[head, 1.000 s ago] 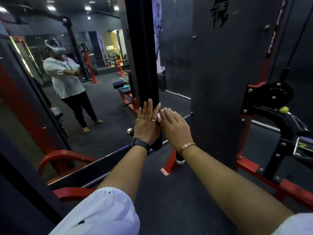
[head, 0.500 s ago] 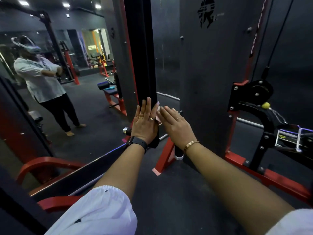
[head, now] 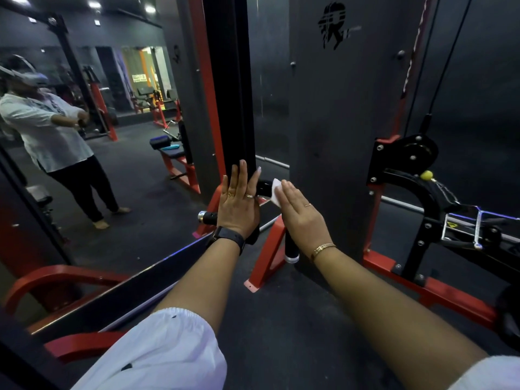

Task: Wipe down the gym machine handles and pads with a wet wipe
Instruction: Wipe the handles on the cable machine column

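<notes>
Landmark: a black upright post [head: 228,108] of the gym machine is rising through the middle of the view.
Left hand: the left hand [head: 239,205] is lying flat against the foot of the post, fingers straight, together and pointing up, grasping nothing.
Right hand: the right hand [head: 299,215] is reaching in just right of the post, fingers straight and uncurled, pressing the wipe under its fingertips.
Wet wipe: the white wet wipe [head: 276,192] is peeking out just right of the post, lying against the handle.
Handle: a black handle [head: 264,188] is sticking out to the right of the post's foot, between the two hands.
Other grips: a chrome-capped grip [head: 204,217] is poking out left of the post beside the left wrist. A second grip [head: 291,249] is hanging down right of the post, under the right hand.
Mirror: a mirror [head: 135,175], left of the post, is reflecting a person in a white top.
Panel: a grey panel [head: 332,114] bearing a logo is standing right of the post.
</notes>
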`<state>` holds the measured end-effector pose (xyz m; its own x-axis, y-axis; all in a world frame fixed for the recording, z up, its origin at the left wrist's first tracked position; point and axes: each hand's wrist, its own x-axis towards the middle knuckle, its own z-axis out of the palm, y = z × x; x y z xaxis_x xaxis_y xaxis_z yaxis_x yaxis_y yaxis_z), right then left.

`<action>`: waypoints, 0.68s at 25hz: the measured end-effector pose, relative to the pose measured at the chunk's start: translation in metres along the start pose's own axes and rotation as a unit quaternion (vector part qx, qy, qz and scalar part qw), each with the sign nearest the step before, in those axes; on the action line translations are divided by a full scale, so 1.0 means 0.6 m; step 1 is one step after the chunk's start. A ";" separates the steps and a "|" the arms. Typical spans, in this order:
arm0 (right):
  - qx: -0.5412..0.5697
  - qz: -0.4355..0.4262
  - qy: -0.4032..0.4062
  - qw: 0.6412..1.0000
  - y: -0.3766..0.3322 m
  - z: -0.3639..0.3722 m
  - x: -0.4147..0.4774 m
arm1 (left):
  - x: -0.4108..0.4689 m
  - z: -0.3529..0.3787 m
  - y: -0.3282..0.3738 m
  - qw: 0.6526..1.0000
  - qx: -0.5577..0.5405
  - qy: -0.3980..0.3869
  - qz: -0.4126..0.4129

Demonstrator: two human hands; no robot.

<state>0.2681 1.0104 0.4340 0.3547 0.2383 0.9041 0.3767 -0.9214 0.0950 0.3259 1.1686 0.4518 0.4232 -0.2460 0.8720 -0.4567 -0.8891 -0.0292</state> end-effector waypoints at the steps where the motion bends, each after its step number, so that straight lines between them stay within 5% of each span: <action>1: 0.022 0.058 -0.006 0.998 -0.009 -0.003 -0.002 | -0.001 0.002 0.002 1.000 0.015 0.003 0.007; 3: 0.054 0.120 -0.017 0.991 -0.025 -0.001 0.011 | -0.005 0.007 0.009 0.998 0.055 -0.006 0.012; 8: 0.002 -0.009 -0.051 0.999 0.006 -0.009 -0.007 | -0.009 0.015 0.011 0.998 0.059 -0.009 0.027; 12: 0.024 0.079 -0.082 0.993 -0.009 -0.018 -0.049 | -0.009 0.013 0.015 0.999 0.021 -0.010 0.022; 17: -0.031 -0.087 -0.096 0.991 0.024 -0.017 -0.009 | -0.007 0.014 0.012 0.998 0.049 -0.021 0.020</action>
<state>0.2626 0.9928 0.4347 0.4466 0.4441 0.7768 0.3957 -0.8767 0.2737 0.3272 1.1599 0.4441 0.4395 -0.2952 0.8484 -0.3960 -0.9114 -0.1119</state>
